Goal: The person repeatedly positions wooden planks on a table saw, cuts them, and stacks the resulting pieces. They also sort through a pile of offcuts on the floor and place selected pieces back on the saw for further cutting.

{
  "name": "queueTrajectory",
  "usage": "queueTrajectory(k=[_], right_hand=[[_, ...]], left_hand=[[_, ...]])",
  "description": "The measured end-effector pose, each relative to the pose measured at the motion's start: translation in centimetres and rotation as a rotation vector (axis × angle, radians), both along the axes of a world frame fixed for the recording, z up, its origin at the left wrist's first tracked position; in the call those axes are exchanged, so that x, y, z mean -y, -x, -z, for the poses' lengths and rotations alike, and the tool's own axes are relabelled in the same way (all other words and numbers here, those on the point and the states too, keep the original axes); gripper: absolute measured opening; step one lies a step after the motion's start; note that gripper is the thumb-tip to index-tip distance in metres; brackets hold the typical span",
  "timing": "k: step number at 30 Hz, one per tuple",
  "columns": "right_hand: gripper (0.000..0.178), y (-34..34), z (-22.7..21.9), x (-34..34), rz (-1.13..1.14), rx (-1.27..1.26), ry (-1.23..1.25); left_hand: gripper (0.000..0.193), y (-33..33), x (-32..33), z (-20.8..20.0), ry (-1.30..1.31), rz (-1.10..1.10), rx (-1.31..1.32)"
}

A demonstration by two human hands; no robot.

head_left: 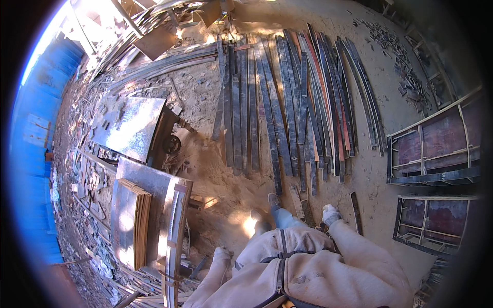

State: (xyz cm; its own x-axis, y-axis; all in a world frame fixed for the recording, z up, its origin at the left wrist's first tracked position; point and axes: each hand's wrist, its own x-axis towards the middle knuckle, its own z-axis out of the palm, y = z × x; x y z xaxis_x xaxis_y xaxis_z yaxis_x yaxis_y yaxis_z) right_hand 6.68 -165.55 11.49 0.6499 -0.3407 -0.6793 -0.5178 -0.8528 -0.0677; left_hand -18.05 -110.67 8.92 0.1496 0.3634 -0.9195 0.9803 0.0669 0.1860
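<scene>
My left hand (222, 253), in a pale glove, hangs at my side just right of the metal saw table (167, 192); its fingers are too small to make out. A stack of thin wooden boards (134, 223) lies on that table, apart from the hand. On the other side, my right hand (331, 211), also gloved, hangs low over the ground. Short wood pieces (306, 209) lie to its left and a dark strip (356, 213) to its right. How its fingers are held does not show clearly.
Long dark wooden strips (285, 108) lie in rows ahead on sandy ground. Framed panels (436, 143) stand at the right. A second metal-topped table (131, 126) with a handwheel (172, 144) is at the left, amid scraps, near a blue metal wall (38, 133).
</scene>
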Motion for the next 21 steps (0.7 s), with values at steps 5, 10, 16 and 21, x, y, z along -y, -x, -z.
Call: queueTrajectory(k=[5, 10, 16, 21], right_hand=[[0.025, -2.5, 3.4, -0.1, 0.069, 0.042, -0.198], [0.023, -4.0, 5.6, 0.2, 0.155, -0.01, -0.215], [0.032, -4.8, 5.9, -0.7, 0.004, 0.061, -0.12], [0.035, -4.9, 7.9, -3.3, 0.031, -0.074, -0.109]], left_hand=[[0.021, -11.8, 3.7, -3.3, -0.019, -0.003, 0.542], [0.036, -21.1, 7.4, -8.0, -0.231, 0.226, 0.389], [0.048, -24.0, 7.8, -7.1, -0.262, 0.413, 0.286], [0.048, -25.0, 7.9, 0.2, -0.207, 0.517, 0.096]])
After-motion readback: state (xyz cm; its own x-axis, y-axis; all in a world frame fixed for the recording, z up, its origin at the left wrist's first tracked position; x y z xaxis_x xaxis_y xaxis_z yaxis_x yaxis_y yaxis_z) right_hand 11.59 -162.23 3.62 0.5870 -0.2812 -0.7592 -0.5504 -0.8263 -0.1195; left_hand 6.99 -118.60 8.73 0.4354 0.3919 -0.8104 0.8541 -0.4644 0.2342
